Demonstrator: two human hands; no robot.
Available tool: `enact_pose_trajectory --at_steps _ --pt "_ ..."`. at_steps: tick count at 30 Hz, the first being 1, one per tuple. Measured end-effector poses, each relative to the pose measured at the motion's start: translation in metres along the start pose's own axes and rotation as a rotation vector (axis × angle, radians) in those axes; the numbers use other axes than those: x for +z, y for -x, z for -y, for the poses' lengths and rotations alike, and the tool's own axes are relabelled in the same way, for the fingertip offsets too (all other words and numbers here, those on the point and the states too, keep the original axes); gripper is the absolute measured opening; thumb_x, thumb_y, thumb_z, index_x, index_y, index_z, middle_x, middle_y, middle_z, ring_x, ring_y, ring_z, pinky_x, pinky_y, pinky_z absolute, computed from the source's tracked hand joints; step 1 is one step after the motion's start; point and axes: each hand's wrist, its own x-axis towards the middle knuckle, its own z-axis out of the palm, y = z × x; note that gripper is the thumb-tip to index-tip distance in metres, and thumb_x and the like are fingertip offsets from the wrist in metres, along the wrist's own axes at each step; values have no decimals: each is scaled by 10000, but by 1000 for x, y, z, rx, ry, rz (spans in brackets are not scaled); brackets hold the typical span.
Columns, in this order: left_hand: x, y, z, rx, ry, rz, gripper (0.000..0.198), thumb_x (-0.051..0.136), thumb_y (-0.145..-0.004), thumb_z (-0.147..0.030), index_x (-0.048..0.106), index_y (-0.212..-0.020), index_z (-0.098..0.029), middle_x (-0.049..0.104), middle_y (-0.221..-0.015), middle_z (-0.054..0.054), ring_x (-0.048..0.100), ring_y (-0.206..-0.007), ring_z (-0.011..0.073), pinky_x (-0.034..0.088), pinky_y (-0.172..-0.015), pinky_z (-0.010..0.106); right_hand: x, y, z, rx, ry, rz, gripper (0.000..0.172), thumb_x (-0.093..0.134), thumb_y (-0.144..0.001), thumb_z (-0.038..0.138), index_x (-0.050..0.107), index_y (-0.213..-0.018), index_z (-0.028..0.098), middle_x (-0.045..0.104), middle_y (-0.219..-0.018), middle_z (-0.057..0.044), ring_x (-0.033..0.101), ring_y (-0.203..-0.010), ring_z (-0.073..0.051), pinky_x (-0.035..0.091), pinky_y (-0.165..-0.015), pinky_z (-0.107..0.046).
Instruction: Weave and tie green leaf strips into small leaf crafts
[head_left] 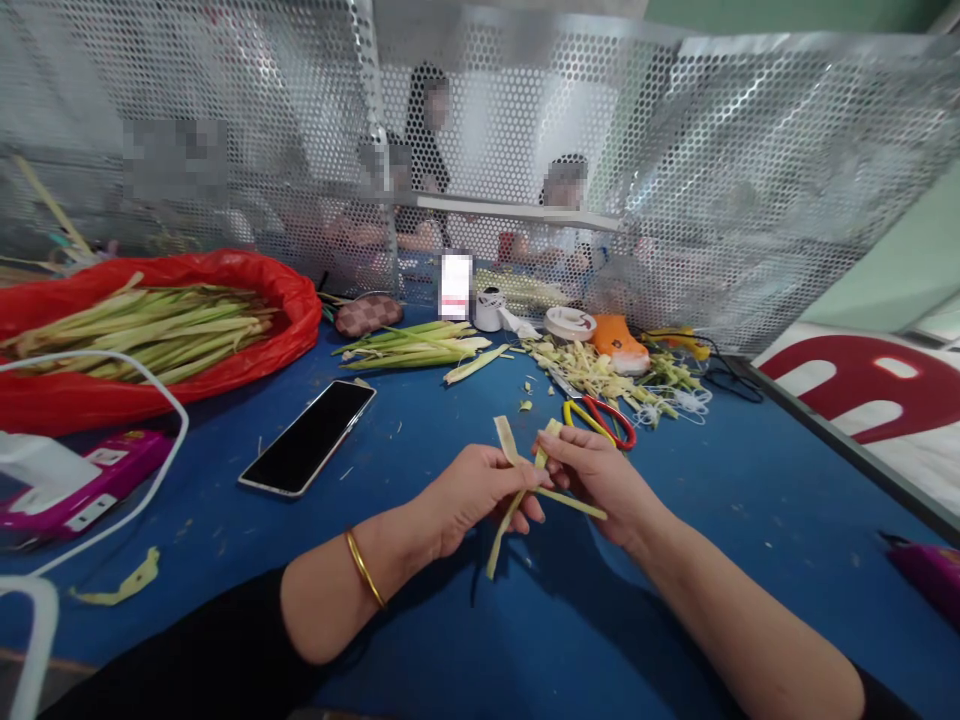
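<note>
Over the blue table (675, 560), my left hand (480, 495) and my right hand (596, 475) meet and pinch pale yellow-green leaf strips (517, 490). The strips cross between my fingers; one end sticks up, another hangs down toward the table. A gold bangle (364, 568) circles my left wrist. Just beyond my right hand lie scissors (600, 418) with red and yellow handles.
A black phone (309, 437) lies left of my hands. A red plastic bag (247, 345) holds long green leaves (150, 330). More leaves (416, 345), cuttings (592, 370), a tape roll (570, 322) and an orange tool (619, 345) lie near the perforated metal screen (750, 200). People sit behind it.
</note>
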Motion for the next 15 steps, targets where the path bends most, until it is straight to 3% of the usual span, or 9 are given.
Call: enact_pose_trajectory --at_steps 5,10,13,15 --pt "2 0 -1 42 -54 -24 154 675 -710 -269 681 -659 -124 598 -486 3 507 -426 81 407 -488 203 3 0 -5 -146 55 -118 312 790 -630 427 658 -619 144 529 -495 32 411 -445 -65 307 -451 -208" --pt "2 2 1 97 -104 22 255 661 -720 -294 646 -527 -128 602 -475 21 521 -453 91 427 -536 216 9 2 -9 -186 42 -173 298 783 -621 423 665 -601 151 510 -481 35 394 -445 -70 301 -444 -218" --pt "2 1 2 92 -33 -14 248 681 -717 -308 668 -553 -123 621 -497 30 540 -475 98 433 -554 220 9 1 -5 -230 58 -184 306 778 -630 440 671 -623 154 517 -493 37 413 -451 -74 325 -455 -222" --pt "0 -1 1 108 65 -66 218 689 -729 -325 716 -672 -116 656 -558 39 568 -513 102 448 -589 224 6 0 -1 -244 63 -189 319 767 -645 462 688 -710 160 594 -585 15 479 -495 -90 367 -491 -230"
